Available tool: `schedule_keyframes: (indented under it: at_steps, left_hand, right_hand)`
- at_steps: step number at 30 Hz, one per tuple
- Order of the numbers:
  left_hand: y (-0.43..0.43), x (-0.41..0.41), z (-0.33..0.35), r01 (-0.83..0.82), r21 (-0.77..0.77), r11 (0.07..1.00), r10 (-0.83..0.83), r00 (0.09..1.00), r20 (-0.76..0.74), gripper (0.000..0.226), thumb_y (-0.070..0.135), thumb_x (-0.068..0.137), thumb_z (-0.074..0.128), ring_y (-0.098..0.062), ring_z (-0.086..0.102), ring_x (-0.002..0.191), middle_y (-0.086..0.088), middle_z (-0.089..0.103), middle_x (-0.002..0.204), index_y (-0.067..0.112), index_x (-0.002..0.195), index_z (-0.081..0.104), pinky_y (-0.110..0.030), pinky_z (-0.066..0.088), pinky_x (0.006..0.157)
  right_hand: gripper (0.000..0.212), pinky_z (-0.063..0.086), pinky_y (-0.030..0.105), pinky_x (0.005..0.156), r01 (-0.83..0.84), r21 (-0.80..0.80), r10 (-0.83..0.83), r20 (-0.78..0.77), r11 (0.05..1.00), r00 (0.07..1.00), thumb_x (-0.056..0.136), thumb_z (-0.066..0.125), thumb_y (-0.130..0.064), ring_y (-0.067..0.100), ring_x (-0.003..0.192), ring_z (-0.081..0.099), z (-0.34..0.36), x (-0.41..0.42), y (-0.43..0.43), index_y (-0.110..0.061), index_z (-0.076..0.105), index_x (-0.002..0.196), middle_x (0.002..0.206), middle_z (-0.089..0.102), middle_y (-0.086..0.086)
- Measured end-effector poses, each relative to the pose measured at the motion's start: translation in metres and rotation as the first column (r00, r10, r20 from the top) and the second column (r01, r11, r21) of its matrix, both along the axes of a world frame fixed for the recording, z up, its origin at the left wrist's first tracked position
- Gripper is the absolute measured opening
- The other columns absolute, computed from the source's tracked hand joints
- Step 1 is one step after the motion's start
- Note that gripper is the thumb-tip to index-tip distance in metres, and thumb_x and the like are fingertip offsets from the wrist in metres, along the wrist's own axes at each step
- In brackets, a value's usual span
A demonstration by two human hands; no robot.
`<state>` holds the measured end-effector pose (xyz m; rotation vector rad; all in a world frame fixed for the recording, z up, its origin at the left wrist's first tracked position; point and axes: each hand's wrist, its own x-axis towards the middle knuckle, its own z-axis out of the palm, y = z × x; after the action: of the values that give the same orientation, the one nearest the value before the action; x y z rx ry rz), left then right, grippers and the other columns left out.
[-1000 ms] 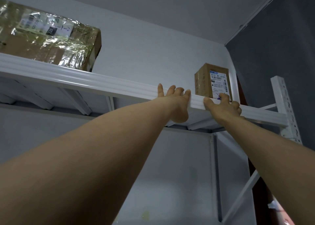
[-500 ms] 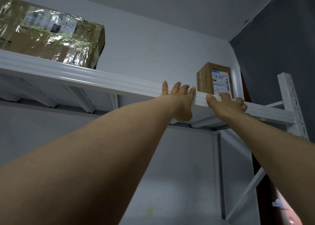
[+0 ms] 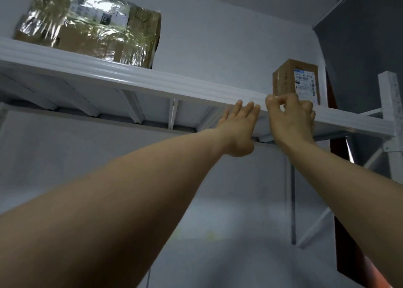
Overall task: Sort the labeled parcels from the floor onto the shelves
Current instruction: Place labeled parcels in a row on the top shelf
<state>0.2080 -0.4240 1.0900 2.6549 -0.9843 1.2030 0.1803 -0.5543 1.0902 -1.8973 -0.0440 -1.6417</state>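
Note:
A small brown cardboard parcel (image 3: 290, 80) with a white label stands upright on the top white shelf (image 3: 135, 78), near its right end. A large parcel wrapped in shiny clear film (image 3: 91, 28) lies on the same shelf at the left. My left hand (image 3: 238, 130) is raised just below the shelf's front edge, fingers straight and together, holding nothing. My right hand (image 3: 290, 119) is in front of the shelf edge right below the small parcel, fingers curled; it covers the parcel's lower corner and grips nothing I can see.
A white perforated upright post (image 3: 392, 113) carries the shelf at the right, with diagonal braces below. Behind it is a dark grey wall (image 3: 359, 37). A pale wall fills the back. The shelf's underside shows cross ribs.
Both hands have come off the shelf's front edge and dropped slightly. My right hand's fingers have curled in. The view has tilted and shifted, so the shelf looks closer.

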Motion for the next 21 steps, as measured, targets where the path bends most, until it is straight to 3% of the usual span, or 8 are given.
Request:
schedule_keyframes:
  at_steps: [4,8,10,12,15,18,21]
  left_hand:
    - [0.054,-0.024,-0.035,0.057,-0.119,0.991,-0.057,0.998,0.006,0.087,0.012,0.079,0.054,-0.029,0.018,0.146,-0.008,0.021,0.160,0.018,0.156,0.015,-0.041,0.020,0.117]
    - [0.128,-0.042,-0.087,0.094,-0.261,0.961,-0.114,0.992,-0.062,0.053,0.010,0.079,0.050,-0.026,0.056,0.117,-0.009,0.061,0.129,0.015,0.131,0.058,-0.034,0.048,0.096]
    - [0.166,-0.048,-0.121,0.042,-0.299,0.953,-0.090,0.985,-0.150,0.038,0.013,0.082,0.051,-0.024,0.062,0.103,-0.005,0.067,0.116,0.018,0.117,0.064,-0.036,0.053,0.088]
    - [0.200,-0.055,-0.159,-0.020,-0.305,0.952,-0.052,0.973,-0.226,0.025,0.018,0.084,0.051,-0.022,0.063,0.091,-0.001,0.069,0.103,0.020,0.104,0.066,-0.035,0.054,0.078]
    - [0.248,-0.067,-0.219,-0.083,-0.302,0.950,-0.020,0.946,-0.323,0.019,0.024,0.087,0.051,-0.020,0.062,0.082,0.003,0.069,0.088,0.020,0.091,0.068,-0.027,0.044,0.062]
    - [0.286,-0.083,-0.273,-0.074,-0.308,0.948,-0.086,0.876,-0.475,0.021,0.024,0.089,0.053,-0.020,0.064,0.078,0.005,0.065,0.074,0.014,0.088,0.070,-0.030,0.051,0.065]
    - [0.313,-0.097,-0.315,-0.056,-0.246,0.968,-0.099,0.814,-0.573,0.022,0.022,0.090,0.055,-0.021,0.064,0.080,-0.004,0.071,0.085,0.008,0.088,0.072,-0.031,0.050,0.068]
  right_hand:
    - [0.034,0.039,0.041,0.098,-0.085,-0.002,0.085,0.009,0.996,0.996,0.101,0.040,-0.052,0.030,0.113,0.047,-0.047,-0.017,0.056,-0.019,0.049,0.098,0.117,0.049,0.010]
    - [0.035,0.038,0.032,0.070,-0.191,0.110,0.203,-0.107,0.975,0.973,0.102,0.042,-0.047,0.023,0.089,0.053,-0.107,-0.024,0.122,-0.015,0.053,0.095,0.097,0.058,0.002]
    - [0.035,0.043,0.033,0.065,-0.247,0.198,0.286,-0.195,0.948,0.938,0.101,0.043,-0.042,0.025,0.088,0.059,-0.143,-0.027,0.159,-0.011,0.059,0.096,0.094,0.063,0.003]
    - [0.037,0.049,0.039,0.073,-0.255,0.237,0.320,-0.301,0.938,0.898,0.100,0.045,-0.037,0.029,0.089,0.063,-0.184,-0.030,0.196,-0.006,0.064,0.099,0.096,0.068,0.009]
    - [0.039,0.047,0.038,0.068,-0.236,0.287,0.344,-0.429,0.929,0.835,0.098,0.047,-0.034,0.026,0.078,0.060,-0.244,-0.040,0.248,-0.001,0.066,0.098,0.095,0.069,0.016]
    - [0.041,0.051,0.042,0.073,-0.197,0.297,0.334,-0.536,0.934,0.776,0.096,0.048,-0.033,0.024,0.073,0.055,-0.295,-0.055,0.288,0.004,0.067,0.094,0.092,0.070,0.018]
    - [0.039,0.045,0.037,0.065,-0.175,0.349,0.361,-0.593,0.921,0.720,0.094,0.051,-0.032,0.025,0.068,0.056,-0.341,-0.075,0.313,0.002,0.069,0.085,0.078,0.068,0.013]
